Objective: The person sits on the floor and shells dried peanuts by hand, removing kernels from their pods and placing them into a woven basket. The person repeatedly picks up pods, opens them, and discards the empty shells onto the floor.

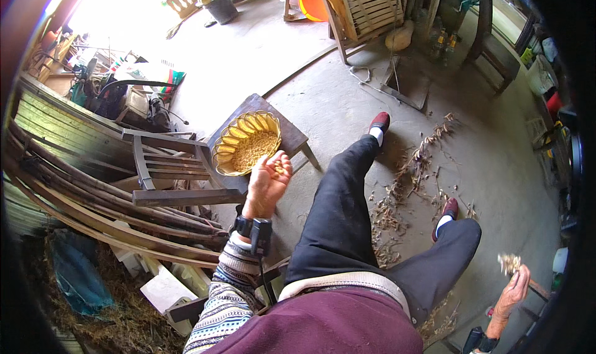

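Note:
My left hand [271, 179] is palm up beside the near rim of a yellow basket [223, 150], with several small tan beans [278, 168] in the cupped palm. The basket holds many similar beans [253, 151] and stands on a small dark wooden stool [291, 135]. Far to the right, my right hand [512, 286] pinches a small bunch of dry husks [509, 263] between thumb and fingers. Dry stalks and pods [414, 168] lie scattered on the concrete floor around my feet.
A slatted wooden chair [174, 164] lies beside the stool, next to long bent wooden poles [116, 205]. A wooden frame with slats [370, 9] leans ahead, near a dark wooden chair [496, 58]. A black bucket [221, 8] stands further off. Tools and sacks are piled at the left.

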### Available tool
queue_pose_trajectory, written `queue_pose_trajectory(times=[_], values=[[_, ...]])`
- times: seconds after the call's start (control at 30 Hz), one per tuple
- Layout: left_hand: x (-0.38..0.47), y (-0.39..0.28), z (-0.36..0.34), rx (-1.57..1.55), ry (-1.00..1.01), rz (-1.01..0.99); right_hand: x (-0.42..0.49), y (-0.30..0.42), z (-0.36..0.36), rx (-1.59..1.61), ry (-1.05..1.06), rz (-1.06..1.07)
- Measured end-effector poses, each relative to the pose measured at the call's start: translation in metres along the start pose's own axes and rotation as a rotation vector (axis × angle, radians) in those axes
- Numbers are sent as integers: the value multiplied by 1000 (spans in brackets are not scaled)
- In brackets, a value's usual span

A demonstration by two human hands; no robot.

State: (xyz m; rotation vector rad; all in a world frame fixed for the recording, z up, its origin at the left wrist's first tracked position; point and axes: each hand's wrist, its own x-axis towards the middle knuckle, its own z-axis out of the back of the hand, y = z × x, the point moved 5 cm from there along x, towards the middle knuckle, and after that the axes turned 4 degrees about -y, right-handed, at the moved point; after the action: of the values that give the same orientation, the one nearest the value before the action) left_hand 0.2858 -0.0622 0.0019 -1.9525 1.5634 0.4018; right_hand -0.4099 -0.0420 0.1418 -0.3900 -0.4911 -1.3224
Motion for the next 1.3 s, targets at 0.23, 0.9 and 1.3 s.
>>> queue_pose_trajectory(times=[0.23,0.9,1.3], values=[[11,-90,14,237,-84,-359,-126,-53,-65,-141,925,-194],[37,-110,106,11,-306,-643,-9,132,-98,337,393,-106],[78,-43,97,-172,-390,-63,0,174,-115,97,432,44]])
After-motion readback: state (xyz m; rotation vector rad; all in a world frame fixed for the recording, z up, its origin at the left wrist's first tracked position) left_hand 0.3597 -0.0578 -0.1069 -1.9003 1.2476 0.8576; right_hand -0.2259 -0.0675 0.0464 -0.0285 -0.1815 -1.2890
